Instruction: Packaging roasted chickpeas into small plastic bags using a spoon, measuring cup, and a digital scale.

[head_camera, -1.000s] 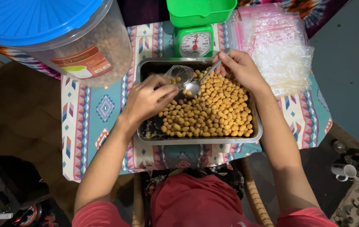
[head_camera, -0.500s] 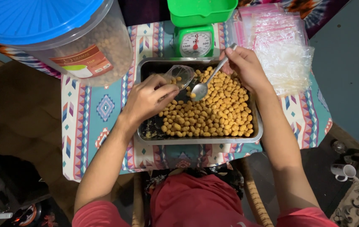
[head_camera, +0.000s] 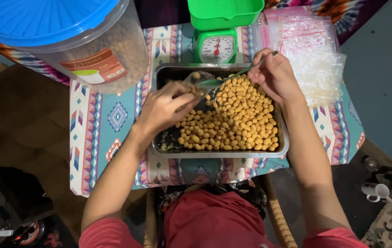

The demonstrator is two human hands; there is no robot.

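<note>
Nearest the camera, at six o'clock, sits the person's lap in red cloth (head_camera: pixel 214 220), with both bare forearms running up from it toward the table (head_camera: pixel 90 138), which is covered by a patterned cloth in teal, white and red. On the table lies a rectangular metal tray (head_camera: pixel 281 149), its right half and near edge heaped with small round golden snacks (head_camera: pixel 232 124) and its left near corner showing dark bare metal.

Over the tray's ten o'clock corner, the left hand (head_camera: pixel 161 108) has its grip pinched shut on the mouth of a small clear plastic bag (head_camera: pixel 195 81), which already holds a few snacks. At the tray's one o'clock corner, the right hand (head_camera: pixel 274 76) is closed around the handle of a metal spoon (head_camera: pixel 223 80); the spoon's bowl points left and lies at the bag's opening.

Beyond the tray at twelve o'clock stands a green kitchen scale (head_camera: pixel 216 46) with a round dial and a green pan on top. At two o'clock lies a stack of empty clear bags (head_camera: pixel 315 59) with pink strips. At ten o'clock, a large clear tub (head_camera: pixel 109 59) with a blue lid holds more snacks.
</note>
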